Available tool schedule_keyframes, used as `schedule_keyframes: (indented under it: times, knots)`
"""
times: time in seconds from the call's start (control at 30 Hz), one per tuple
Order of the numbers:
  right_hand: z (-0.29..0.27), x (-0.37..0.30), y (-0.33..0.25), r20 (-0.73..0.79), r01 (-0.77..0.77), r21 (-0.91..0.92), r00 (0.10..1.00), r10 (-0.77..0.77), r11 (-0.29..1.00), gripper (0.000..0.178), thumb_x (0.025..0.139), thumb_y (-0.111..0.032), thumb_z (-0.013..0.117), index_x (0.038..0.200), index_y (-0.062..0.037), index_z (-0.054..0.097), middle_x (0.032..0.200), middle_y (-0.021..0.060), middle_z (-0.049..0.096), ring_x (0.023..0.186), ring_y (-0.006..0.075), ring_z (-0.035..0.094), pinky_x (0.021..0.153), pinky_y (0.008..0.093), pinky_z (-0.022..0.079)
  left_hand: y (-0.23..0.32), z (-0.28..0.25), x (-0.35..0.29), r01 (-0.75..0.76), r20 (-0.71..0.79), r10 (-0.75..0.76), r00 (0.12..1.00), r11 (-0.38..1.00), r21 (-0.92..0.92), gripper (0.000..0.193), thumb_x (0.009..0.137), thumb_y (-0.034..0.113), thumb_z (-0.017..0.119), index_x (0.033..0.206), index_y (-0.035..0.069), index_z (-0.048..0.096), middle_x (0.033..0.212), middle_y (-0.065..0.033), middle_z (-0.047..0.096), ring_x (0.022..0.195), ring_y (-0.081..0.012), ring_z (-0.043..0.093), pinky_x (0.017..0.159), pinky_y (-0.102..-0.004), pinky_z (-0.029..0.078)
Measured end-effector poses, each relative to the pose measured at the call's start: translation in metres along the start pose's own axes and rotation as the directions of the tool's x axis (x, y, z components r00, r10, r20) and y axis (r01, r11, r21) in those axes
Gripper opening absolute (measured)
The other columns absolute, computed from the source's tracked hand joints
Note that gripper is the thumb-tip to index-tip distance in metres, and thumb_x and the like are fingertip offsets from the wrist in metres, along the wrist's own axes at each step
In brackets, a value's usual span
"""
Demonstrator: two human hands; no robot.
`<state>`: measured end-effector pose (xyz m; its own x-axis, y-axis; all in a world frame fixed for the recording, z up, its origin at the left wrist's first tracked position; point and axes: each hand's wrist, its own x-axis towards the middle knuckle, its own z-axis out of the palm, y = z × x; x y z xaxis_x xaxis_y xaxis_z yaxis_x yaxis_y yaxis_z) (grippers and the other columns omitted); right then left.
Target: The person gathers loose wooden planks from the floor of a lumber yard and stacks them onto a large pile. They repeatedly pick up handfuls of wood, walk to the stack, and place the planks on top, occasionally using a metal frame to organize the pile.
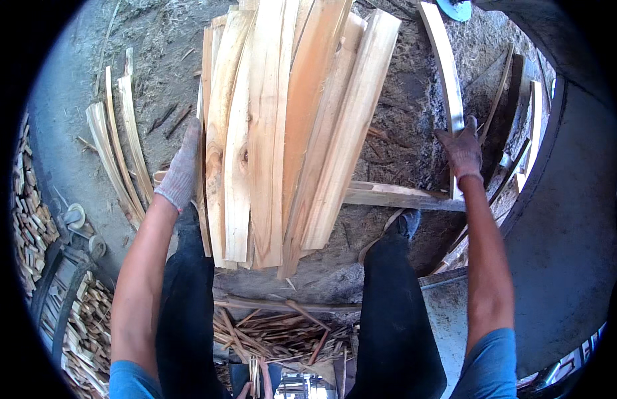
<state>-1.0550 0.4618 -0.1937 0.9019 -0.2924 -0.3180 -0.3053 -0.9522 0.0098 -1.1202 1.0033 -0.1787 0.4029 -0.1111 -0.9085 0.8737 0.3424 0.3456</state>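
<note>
A pile of long pale planks [265, 126] lies lengthwise between my legs, some with rough, bark-brown edges. My left hand [181, 169], in a light knitted glove, rests against the pile's left side. Its fingers stretch flat along the outermost board. To the right of the pile, my right hand [463, 154], in a dirtier glove, is closed around a narrow pale wooden strip [444, 66]. The strip points away from me, and its near end is by a crosswise timber [401, 196]. That timber passes beneath the pile.
Loose slats [112, 146] lie on the dirt floor to the left. Stacked wood [89, 326] and a wheeled cart [76, 218] stand at lower left. A grey metal surface [561, 219] curves along the right. Behind me are a slat heap [275, 336] and another person's hands [265, 379].
</note>
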Motion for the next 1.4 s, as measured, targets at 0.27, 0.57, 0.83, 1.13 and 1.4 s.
schedule_keyframes:
  times: [0.27, 0.57, 0.83, 1.13, 1.4]
  knots:
    - [-0.003, -0.104, -0.098, 0.647, -0.010, 0.414, 0.707, -0.287, 0.910, 0.084, 0.089, -0.065, 0.062, 0.141, 0.0011, 0.053, 0.123, 0.0263, 0.066, 0.115, 0.0365, 0.065, 0.105, 0.0427, 0.048, 0.001, -0.031, 0.005, 0.081, 0.016, -0.080, 0.997, 0.994, -0.079, 0.100, 0.093, 0.079, 0.043, 0.157, 0.004, 0.033, 0.155, -0.0174, 0.046, 0.136, -0.0287, 0.052, 0.114, -0.0431, 0.044]
    - [0.085, -0.090, -0.130, 0.702, -0.753, 0.604, 0.658, -0.273, -0.262, 0.109, 0.078, -0.080, 0.066, 0.152, -0.0050, 0.040, 0.143, 0.0205, 0.054, 0.122, 0.0345, 0.060, 0.101, 0.0486, 0.055, 0.008, -0.036, 0.018, 0.065, 0.046, -0.058, 0.997, 0.986, -0.154, 0.092, 0.096, 0.075, 0.044, 0.155, 0.004, 0.038, 0.146, -0.0216, 0.052, 0.128, -0.0298, 0.058, 0.108, -0.0397, 0.050]
    - [0.047, -0.109, -0.194, 0.629, -0.720, 0.693, 0.628, -0.459, -0.036, 0.120, 0.078, -0.087, 0.057, 0.158, -0.0024, 0.027, 0.156, 0.0255, 0.039, 0.142, 0.0361, 0.043, 0.114, 0.0505, 0.041, 0.004, 0.006, -0.036, -0.028, 0.076, 0.022, 0.997, 0.997, 0.074, 0.089, 0.092, 0.060, 0.066, 0.153, 0.000, 0.039, 0.144, -0.0179, 0.056, 0.127, -0.0262, 0.060, 0.107, -0.0380, 0.051]
    - [0.097, -0.105, -0.185, 0.499, -0.740, 0.576, 0.655, -0.567, -0.348, 0.106, 0.075, -0.071, 0.075, 0.152, -0.0057, 0.043, 0.144, 0.0152, 0.056, 0.132, 0.0325, 0.054, 0.112, 0.0506, 0.045, -0.018, -0.045, 0.015, 0.171, 0.262, -0.100, 0.960, 0.949, -0.264, 0.085, 0.088, 0.050, 0.076, 0.149, 0.000, 0.043, 0.138, -0.0202, 0.060, 0.122, -0.0297, 0.063, 0.106, -0.0433, 0.053]
    - [0.054, -0.126, -0.188, 0.561, -0.774, 0.570, 0.612, -0.557, -0.277, 0.106, 0.082, -0.079, 0.061, 0.154, -0.0045, 0.038, 0.150, 0.0160, 0.050, 0.136, 0.0305, 0.051, 0.112, 0.0466, 0.045, -0.041, -0.019, -0.023, 0.078, 0.215, -0.014, 0.977, 0.953, -0.292, 0.083, 0.091, 0.052, 0.071, 0.149, 0.000, 0.042, 0.138, -0.0188, 0.059, 0.121, -0.0275, 0.063, 0.104, -0.0402, 0.054]
